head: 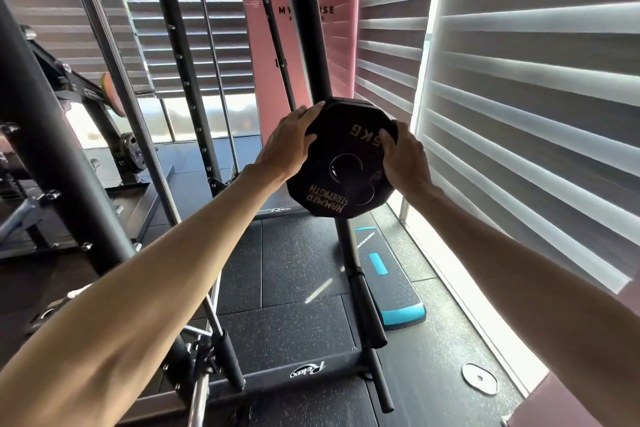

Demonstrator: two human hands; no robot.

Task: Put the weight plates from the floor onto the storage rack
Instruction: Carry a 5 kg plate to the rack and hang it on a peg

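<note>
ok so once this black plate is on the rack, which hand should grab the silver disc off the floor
Probably the right hand. It and the left hand both grip the black plate, but the silver disc lies on the floor far to the right, on the right arm's side.
</note>
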